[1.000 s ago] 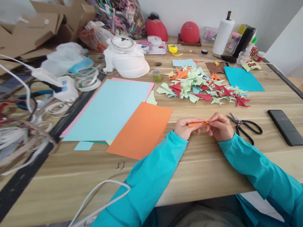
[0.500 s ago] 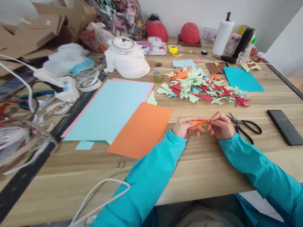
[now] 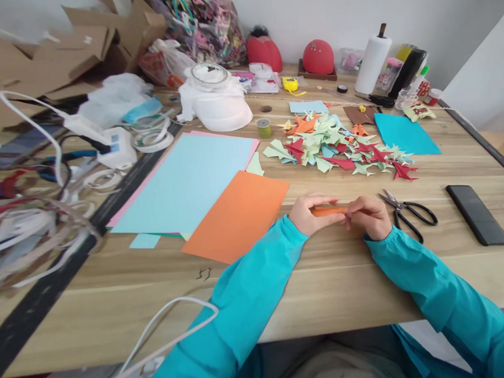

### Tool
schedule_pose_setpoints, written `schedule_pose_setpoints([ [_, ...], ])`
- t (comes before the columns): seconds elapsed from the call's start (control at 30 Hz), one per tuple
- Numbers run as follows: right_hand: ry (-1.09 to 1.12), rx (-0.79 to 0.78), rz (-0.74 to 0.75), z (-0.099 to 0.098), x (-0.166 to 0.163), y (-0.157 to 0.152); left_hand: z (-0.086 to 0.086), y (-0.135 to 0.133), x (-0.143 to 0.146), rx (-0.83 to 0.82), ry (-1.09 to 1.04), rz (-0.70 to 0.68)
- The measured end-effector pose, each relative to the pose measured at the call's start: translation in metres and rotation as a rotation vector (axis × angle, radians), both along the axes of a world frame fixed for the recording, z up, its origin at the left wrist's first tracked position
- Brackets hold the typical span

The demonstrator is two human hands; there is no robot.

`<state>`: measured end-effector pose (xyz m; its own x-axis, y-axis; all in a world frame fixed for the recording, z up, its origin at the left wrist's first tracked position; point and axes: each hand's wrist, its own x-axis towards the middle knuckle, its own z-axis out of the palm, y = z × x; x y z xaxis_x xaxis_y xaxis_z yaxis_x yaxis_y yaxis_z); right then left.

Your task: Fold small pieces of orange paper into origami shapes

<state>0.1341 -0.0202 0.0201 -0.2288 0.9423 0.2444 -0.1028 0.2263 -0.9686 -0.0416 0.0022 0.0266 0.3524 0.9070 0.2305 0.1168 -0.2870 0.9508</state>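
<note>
A small folded piece of orange paper (image 3: 328, 211) is held just above the table between my two hands. My left hand (image 3: 311, 214) is closed around its left part, fingers above and thumb along the near side. With a pinch, my right hand (image 3: 368, 215) grips the paper's right end; the fingertips hide that end. Beyond my hands lies a heap of folded paper figures (image 3: 324, 139) in pale green, red, orange and blue. Sheets of orange paper (image 3: 240, 217) lie left of my left hand, partly over a larger light blue sheet (image 3: 185, 180).
Black-handled scissors (image 3: 407, 205) lie right of my right hand, with a phone (image 3: 478, 214) farther right. A thread spool (image 3: 263, 128) stands beside the heap. Tangled cables (image 3: 50, 218) crowd the left side. A white cable (image 3: 173, 299) loops near my left sleeve.
My left fingers and thumb have shifted around the orange paper, which now shows a narrower edge. My right hand has turned slightly, still pinching its end. The view has shifted a little.
</note>
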Motion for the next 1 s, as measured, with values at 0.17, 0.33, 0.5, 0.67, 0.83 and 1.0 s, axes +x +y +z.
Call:
schedule_pose_setpoints([
  [0.17, -0.103, 0.177, 0.07, -0.001, 0.005, 0.002, 0.0, -0.002, 0.0, 0.007, 0.086, -0.077],
  [0.33, -0.292, 0.34, 0.09, -0.002, 0.008, 0.004, -0.006, 0.001, -0.002, 0.103, 0.112, -0.051],
  [0.5, -0.372, 0.408, 0.084, 0.0, 0.007, 0.004, -0.01, 0.003, 0.0, 0.219, 0.1, -0.036],
  [0.67, -0.401, 0.418, 0.088, 0.0, 0.007, 0.005, -0.009, 0.002, 0.0, 0.215, 0.094, -0.025],
  [0.83, -0.397, 0.404, 0.068, -0.003, 0.006, 0.006, -0.006, -0.002, 0.002, 0.105, 0.08, -0.005],
  [1.0, -0.421, 0.391, 0.059, 0.001, 0.005, 0.003, -0.006, -0.004, 0.004, 0.065, 0.104, 0.032],
])
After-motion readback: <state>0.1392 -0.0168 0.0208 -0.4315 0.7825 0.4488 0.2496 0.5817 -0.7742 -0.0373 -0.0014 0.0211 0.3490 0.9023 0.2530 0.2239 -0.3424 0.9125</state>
